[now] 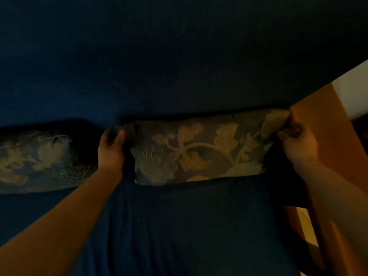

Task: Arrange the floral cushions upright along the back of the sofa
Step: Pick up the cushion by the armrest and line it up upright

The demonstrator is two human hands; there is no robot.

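The scene is dim. A floral cushion [199,150] with pale leaf patterns stands on edge against the dark blue sofa back [179,66], right of centre. My left hand [111,148] grips its upper left corner. My right hand [298,144] pinches its upper right corner. A second floral cushion [39,160] leans against the sofa back at the left, a hand's width from the first. The blue sofa seat [179,226] spreads below both cushions.
A wooden piece [328,140] in orange-brown stands at the sofa's right end, with a white wall [352,92] behind it. A strip of light floor [306,226] shows at the lower right.
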